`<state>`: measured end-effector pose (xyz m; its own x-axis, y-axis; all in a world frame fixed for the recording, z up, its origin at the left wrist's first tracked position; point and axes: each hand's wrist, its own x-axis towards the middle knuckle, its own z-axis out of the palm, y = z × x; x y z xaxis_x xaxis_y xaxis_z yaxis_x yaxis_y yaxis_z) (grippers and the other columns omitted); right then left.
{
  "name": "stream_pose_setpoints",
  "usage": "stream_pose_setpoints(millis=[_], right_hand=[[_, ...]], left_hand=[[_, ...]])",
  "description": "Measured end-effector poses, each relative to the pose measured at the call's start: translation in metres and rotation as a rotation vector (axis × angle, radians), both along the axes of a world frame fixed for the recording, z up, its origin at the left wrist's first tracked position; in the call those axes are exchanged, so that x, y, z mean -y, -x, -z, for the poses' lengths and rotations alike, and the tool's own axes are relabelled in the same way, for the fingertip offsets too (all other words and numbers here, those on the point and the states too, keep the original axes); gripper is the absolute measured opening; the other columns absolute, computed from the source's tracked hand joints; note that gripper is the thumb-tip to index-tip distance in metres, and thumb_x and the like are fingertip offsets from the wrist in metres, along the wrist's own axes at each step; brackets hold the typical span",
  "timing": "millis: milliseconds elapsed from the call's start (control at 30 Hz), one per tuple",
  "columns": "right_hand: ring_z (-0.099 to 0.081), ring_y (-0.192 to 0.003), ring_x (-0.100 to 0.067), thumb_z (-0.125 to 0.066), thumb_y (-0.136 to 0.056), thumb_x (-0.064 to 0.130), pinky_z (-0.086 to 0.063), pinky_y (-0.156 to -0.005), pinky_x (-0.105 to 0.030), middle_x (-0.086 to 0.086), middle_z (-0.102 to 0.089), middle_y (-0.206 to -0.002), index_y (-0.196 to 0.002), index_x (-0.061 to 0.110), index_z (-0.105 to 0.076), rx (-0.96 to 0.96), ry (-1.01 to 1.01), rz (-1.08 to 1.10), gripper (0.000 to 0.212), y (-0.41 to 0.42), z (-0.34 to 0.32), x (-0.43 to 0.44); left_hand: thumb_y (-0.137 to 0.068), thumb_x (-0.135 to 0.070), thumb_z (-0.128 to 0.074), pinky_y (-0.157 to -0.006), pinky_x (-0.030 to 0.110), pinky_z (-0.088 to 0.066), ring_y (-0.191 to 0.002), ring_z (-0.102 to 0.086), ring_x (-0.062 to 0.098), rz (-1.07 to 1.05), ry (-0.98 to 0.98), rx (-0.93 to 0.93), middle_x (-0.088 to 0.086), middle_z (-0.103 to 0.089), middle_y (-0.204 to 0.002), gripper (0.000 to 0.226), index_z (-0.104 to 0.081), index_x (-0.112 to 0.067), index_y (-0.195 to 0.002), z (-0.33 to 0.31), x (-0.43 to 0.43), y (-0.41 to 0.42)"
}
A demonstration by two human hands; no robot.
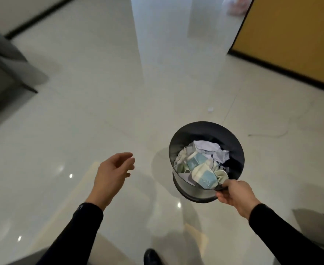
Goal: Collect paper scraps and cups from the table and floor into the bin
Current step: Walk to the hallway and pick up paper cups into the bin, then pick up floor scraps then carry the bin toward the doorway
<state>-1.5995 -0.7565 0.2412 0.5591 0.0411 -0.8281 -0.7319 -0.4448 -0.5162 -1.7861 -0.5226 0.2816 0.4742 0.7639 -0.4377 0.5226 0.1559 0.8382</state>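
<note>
Asking first about the bin [195, 131]: what is it looking like?

It is showing as a round, dark, smooth-walled tub, widening toward the rim and sitting tilted. Inside, crumpled white paper [212, 150] is lying at the far side. Crushed cups [203, 177], pale with blue bands, are piling against the near wall.

And what is lying around it?

A glossy, pale tiled floor [99, 115] is mirroring small points of light. One small white scrap [76, 109] is lying on it, well apart from the bin, and a thin wire [268, 133] is trailing off to the right. A yellow panel [295, 35] with a dark base is standing at the far right. Grey furniture [6, 60] is blurring at the left edge. A black shoe [151, 257] is showing at the bottom.

How are the hands doing?

The right hand [233, 194] is gripping the bin's near rim, its fingers [229, 185] clamped on the edge. Whether the base is touching the floor, I cannot tell. The left hand [112, 173] is hovering near the bin, apart from it, with loosely bent, slightly spread fingers holding nothing. Black sleeves [283, 226] are covering both arms.
</note>
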Motion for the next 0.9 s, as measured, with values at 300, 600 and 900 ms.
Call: stream_pose_setpoints(millis=[300,600,900], right_hand=[[-0.054,-0.028,-0.013,-0.037,-0.089,0.002,-0.047,-0.033,-0.017,-0.01,-0.062,-0.044,-0.084,-0.001,-0.056,0.136,-0.286,0.068,0.02,-0.117,-0.24,-0.058],[-0.053,-0.026,-0.014,-0.034,-0.089,0.001,-0.046,-0.03,-0.016,-0.014,-0.059,-0.041,-0.091,-0.005,-0.053,0.247,-0.381,-0.002,0.02,-0.286,-0.345,-0.118],[-0.057,-0.029,-0.015,-0.038,-0.089,0.002,-0.048,-0.032,-0.018,-0.014,-0.062,-0.053,-0.101,-0.003,-0.055,0.25,-0.331,0.026,0.022,-0.435,-0.328,-0.158]], left_hand=[[-0.082,-0.018,-0.063,-0.064,0.026,-0.052,-0.072,-0.07,0.009,0.018,-0.148,0.349,-0.004,-0.076,-0.081,0.011,-0.07,-0.026,-0.085,-0.23,-0.078,-0.097],[-0.083,-0.015,-0.061,-0.066,0.027,-0.052,-0.07,-0.067,0.01,0.096,-0.329,0.487,-0.001,-0.074,-0.082,0.012,-0.068,-0.024,-0.084,-0.358,-0.138,-0.271],[-0.084,-0.014,-0.06,-0.065,0.025,-0.051,-0.07,-0.066,0.01,0.163,-0.301,0.401,0.001,-0.072,-0.083,0.012,-0.066,-0.024,-0.085,-0.346,-0.158,-0.427]])
